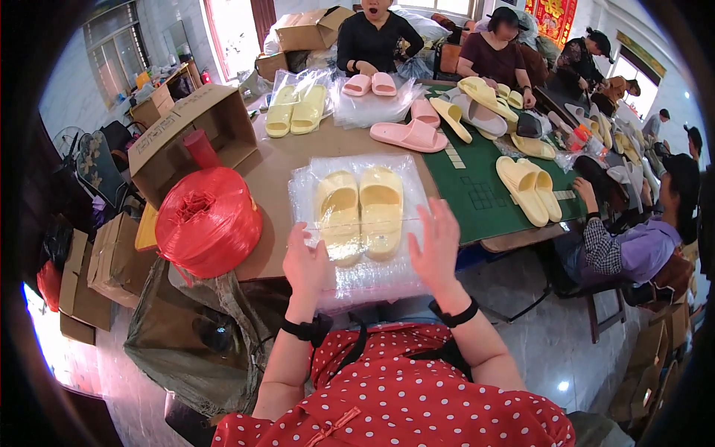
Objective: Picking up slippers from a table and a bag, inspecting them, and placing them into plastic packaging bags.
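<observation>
A pair of pale yellow slide slippers (381,212) lies side by side inside a clear plastic bag (304,195), on top of more flat clear bags at the near table edge. My left hand (304,262) is at the left edge of this bag, its fingers apart and slightly curled. On the other side, my right hand (435,252) has its fingers stretched out beside the right slipper. Neither hand grips anything; whether the fingertips touch the plastic I cannot tell. A thin line crosses the bag over the slippers.
A large red roll of plastic twine (208,222) and an open cardboard box (186,127) stand left. Farther back are bagged yellow slippers (294,110), pink slippers (410,135) and a pile of loose slippers (484,100). Several people work around the table; one in purple (642,249) sits right.
</observation>
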Available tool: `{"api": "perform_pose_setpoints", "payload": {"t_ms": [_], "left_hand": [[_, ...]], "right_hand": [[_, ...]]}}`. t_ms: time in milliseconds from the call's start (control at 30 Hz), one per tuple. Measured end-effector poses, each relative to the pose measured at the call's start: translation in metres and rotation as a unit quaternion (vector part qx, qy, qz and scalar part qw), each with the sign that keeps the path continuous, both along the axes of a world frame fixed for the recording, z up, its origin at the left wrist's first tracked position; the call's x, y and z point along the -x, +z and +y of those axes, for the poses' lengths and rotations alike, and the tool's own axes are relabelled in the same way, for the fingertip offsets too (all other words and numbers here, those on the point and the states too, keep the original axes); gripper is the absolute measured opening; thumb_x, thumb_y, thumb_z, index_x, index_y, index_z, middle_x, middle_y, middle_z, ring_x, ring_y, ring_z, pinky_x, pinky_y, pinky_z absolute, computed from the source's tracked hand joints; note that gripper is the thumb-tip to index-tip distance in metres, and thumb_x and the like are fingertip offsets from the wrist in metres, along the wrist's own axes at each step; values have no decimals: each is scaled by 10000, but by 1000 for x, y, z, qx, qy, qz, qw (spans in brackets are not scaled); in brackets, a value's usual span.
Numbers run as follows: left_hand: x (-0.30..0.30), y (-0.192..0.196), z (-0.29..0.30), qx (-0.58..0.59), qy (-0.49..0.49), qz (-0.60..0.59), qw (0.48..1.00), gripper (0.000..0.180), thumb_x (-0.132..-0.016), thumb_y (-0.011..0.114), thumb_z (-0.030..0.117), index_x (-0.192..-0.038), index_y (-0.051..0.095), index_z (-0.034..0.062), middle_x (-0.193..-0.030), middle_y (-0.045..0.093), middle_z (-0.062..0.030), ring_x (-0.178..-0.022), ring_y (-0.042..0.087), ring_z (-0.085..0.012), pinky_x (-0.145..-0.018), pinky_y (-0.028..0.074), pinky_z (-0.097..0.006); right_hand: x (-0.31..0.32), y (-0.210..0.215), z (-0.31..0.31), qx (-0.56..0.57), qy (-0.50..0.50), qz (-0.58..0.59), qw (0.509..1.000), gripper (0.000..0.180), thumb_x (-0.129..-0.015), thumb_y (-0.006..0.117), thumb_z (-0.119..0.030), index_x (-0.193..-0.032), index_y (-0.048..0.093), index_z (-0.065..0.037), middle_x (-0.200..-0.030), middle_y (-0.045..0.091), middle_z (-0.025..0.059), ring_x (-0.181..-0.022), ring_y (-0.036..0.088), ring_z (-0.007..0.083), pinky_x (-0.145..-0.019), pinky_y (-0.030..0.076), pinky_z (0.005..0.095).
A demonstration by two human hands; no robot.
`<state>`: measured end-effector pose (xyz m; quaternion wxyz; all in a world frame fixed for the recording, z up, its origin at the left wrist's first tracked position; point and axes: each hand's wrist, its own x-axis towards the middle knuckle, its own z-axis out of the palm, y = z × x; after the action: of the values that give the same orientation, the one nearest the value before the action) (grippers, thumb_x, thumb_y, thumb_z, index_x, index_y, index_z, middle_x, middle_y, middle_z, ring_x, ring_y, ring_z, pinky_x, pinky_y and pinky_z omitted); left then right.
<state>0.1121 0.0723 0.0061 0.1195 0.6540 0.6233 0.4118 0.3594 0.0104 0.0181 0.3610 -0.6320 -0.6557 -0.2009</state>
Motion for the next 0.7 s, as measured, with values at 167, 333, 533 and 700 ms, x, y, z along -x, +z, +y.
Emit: {"api": "perform_pose_setpoints", "payload": {"t_ms": [167, 333, 533, 700], "left_hand": [[-15, -9, -16, -201, -122, 188, 954, 401, -905, 583, 72, -1302, 596, 117, -1493, 476, -130, -1388, 410, -357, -1131, 300, -518], [-23, -45, -6, -74, -163, 179, 967, 485, -980, 545, 257, -1435, 503, 93, -1560, 392, -145, -1477, 297, -342, -1200, 227, -496], [-23, -45, -5, -56, -167, 171, 969, 509, -996, 504, 271, -1464, 453, 75, -1581, 353, -162, -1476, 289, -360, -1192, 225, -516], [-19, -49, -8, -50, -163, 174, 970, 508, -1000, 498, 264, -1465, 451, 65, -1585, 341, -171, -1484, 271, -358, -1192, 224, -516]], "right_hand": [[51, -23, 6, 129, 282, -22, 950, 501, -925, 601, -198, -1395, 509, -52, -1501, 448, 169, -1421, 382, 336, -1182, 276, 497], [45, -50, 20, 151, 264, -49, 951, 521, -969, 551, -292, -1425, 483, -49, -1523, 440, 139, -1427, 379, 319, -1187, 271, 476], [-7, -52, 19, 172, 138, 26, 975, 696, -974, 544, -458, -1489, 384, -18, -1565, 367, 176, -1449, 333, 350, -1192, 258, 477], [-5, -64, 21, 183, 119, 45, 975, 757, -980, 501, -514, -1517, 328, -9, -1580, 329, 203, -1471, 299, 352, -1203, 239, 459]]}}
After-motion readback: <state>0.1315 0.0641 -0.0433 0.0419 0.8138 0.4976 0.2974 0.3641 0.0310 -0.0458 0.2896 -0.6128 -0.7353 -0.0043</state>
